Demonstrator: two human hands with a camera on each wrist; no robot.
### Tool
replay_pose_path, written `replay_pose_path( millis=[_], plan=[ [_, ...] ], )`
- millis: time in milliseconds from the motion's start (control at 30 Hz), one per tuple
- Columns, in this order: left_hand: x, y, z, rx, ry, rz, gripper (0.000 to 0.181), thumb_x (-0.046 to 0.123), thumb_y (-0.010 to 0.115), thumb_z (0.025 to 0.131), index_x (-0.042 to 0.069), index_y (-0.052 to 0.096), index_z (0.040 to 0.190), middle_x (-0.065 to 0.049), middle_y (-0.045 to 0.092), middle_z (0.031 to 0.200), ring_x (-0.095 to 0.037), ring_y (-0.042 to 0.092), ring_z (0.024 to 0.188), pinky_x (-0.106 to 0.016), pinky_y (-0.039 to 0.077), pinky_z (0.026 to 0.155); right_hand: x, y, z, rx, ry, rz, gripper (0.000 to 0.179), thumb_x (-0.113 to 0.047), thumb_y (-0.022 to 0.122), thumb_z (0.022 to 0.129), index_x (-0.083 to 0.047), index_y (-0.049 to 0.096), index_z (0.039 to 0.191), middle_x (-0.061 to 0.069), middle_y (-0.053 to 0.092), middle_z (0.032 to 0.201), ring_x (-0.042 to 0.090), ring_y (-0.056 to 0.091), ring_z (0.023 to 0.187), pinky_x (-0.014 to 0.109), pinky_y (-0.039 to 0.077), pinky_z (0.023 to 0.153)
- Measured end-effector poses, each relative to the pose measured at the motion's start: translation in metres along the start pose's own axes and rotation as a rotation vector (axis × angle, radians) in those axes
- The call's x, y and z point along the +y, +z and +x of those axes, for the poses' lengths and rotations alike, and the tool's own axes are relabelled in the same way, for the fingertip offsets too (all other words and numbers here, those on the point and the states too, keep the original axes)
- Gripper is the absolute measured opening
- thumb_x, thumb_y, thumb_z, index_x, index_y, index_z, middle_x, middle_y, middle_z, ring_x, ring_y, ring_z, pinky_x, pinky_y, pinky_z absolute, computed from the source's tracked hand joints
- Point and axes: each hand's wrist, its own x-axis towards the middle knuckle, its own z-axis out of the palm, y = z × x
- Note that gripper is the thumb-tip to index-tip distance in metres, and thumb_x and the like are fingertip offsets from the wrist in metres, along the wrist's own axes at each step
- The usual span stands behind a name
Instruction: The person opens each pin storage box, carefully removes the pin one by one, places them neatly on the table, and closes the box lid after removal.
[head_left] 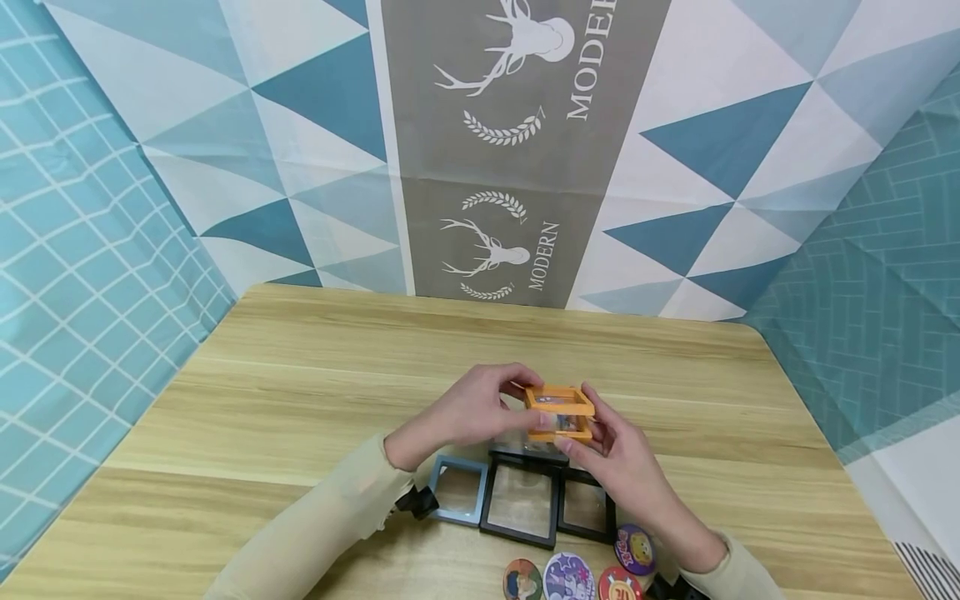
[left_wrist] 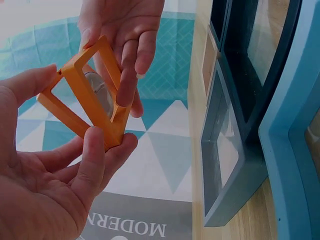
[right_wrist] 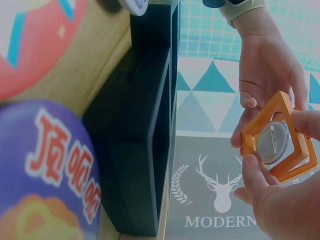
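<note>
An orange square display frame (head_left: 561, 409), its two halves parted in a V, is held above the table between both hands. The left hand (head_left: 474, 410) pinches it on one side with thumb and fingers. On the opposite side, the right hand (head_left: 632, 468) grips its edges. A round pin badge (right_wrist: 273, 142) sits between the halves, its clasped back showing in the right wrist view. Under the hands lies a grey frame (left_wrist: 222, 142), partly hidden in the head view.
Close below the hands are a light blue frame (head_left: 480, 492), a larger black frame (head_left: 517, 535) and a smaller black frame (head_left: 587, 531). A purple badge (head_left: 635, 550), a unicorn badge (head_left: 567, 578), a red badge (head_left: 619, 585) and a brown-green badge (head_left: 522, 578) lie nearer the table's front.
</note>
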Motion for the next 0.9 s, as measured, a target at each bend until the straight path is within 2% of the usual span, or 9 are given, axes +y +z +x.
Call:
replay_pose_path(
  millis=[133,200,300,400,467,567,700,800,900],
  plan=[
    [-0.002,-0.001,0.001,0.014,-0.04,-0.038,0.05,0.044,0.068,0.093,0.009,0.066,0.127,0.0,0.068,0.117,-0.009,0.066,0.098,-0.026,0.055,0.081,0.001,0.001,0.001,-0.028,0.013,0.042,0.085,-0.019,0.074,0.092,0.0,0.021,0.156,0.023,0.044,0.147,0.038,0.054,0.125,0.029,0.053,0.089],
    [-0.003,-0.002,0.001,0.022,-0.054,-0.043,0.05,0.048,0.064,0.095,0.01,0.068,0.125,0.001,0.07,0.112,-0.009,0.067,0.093,-0.028,0.055,0.078,0.002,0.002,0.001,-0.04,0.02,0.057,0.085,-0.019,0.074,0.092,0.0,0.022,0.156,0.024,0.042,0.149,0.039,0.053,0.125,0.03,0.053,0.089],
    [-0.004,-0.002,0.002,0.029,-0.052,-0.034,0.048,0.053,0.058,0.097,0.012,0.073,0.115,0.004,0.071,0.094,-0.015,0.068,0.078,-0.03,0.055,0.066,0.003,0.003,0.002,-0.052,0.024,0.072,0.086,-0.016,0.075,0.091,0.001,0.021,0.156,0.025,0.039,0.151,0.038,0.053,0.126,0.031,0.053,0.088],
    [-0.006,-0.004,0.002,0.035,-0.041,-0.007,0.045,0.056,0.053,0.098,0.017,0.075,0.101,0.003,0.066,0.073,-0.019,0.063,0.062,-0.03,0.049,0.053,0.003,0.005,0.002,-0.058,0.017,0.073,0.087,-0.013,0.075,0.09,0.0,0.02,0.156,0.025,0.038,0.151,0.035,0.053,0.126,0.032,0.054,0.087],
    [-0.008,-0.005,0.003,0.039,-0.03,0.008,0.046,0.057,0.05,0.1,0.018,0.075,0.097,0.002,0.063,0.067,-0.021,0.061,0.058,-0.03,0.045,0.05,0.003,0.006,0.001,-0.062,0.015,0.078,0.087,-0.013,0.076,0.09,0.0,0.02,0.156,0.025,0.039,0.15,0.034,0.054,0.126,0.032,0.054,0.087],
    [-0.01,-0.005,0.004,0.047,-0.03,0.004,0.047,0.055,0.048,0.101,0.017,0.075,0.099,0.002,0.068,0.075,-0.023,0.064,0.063,-0.03,0.049,0.053,0.003,0.008,0.0,-0.069,0.006,0.084,0.088,-0.012,0.076,0.089,0.001,0.02,0.156,0.025,0.041,0.149,0.033,0.055,0.125,0.032,0.054,0.088],
    [-0.012,-0.005,0.005,0.067,-0.037,-0.013,0.048,0.051,0.045,0.104,0.014,0.076,0.102,0.002,0.073,0.092,-0.019,0.069,0.075,-0.032,0.055,0.06,0.004,0.008,-0.001,-0.092,-0.004,0.086,0.089,-0.011,0.076,0.089,0.002,0.018,0.156,0.026,0.04,0.149,0.034,0.053,0.126,0.031,0.053,0.089],
    [-0.012,-0.005,0.007,0.077,-0.03,-0.026,0.049,0.049,0.043,0.105,0.013,0.075,0.096,0.002,0.073,0.09,-0.018,0.07,0.078,-0.033,0.056,0.06,0.003,0.008,-0.002,-0.105,-0.012,0.066,0.088,-0.009,0.075,0.09,0.002,0.017,0.156,0.026,0.038,0.151,0.035,0.051,0.128,0.03,0.051,0.09],
    [-0.014,-0.006,0.008,0.079,-0.021,-0.066,0.05,0.045,0.042,0.106,0.01,0.074,0.091,0.001,0.071,0.084,-0.027,0.07,0.077,-0.039,0.057,0.061,0.003,0.007,-0.003,-0.106,-0.026,0.031,0.088,-0.009,0.074,0.089,0.003,0.018,0.156,0.026,0.038,0.151,0.034,0.05,0.128,0.029,0.051,0.09]
  ],
)
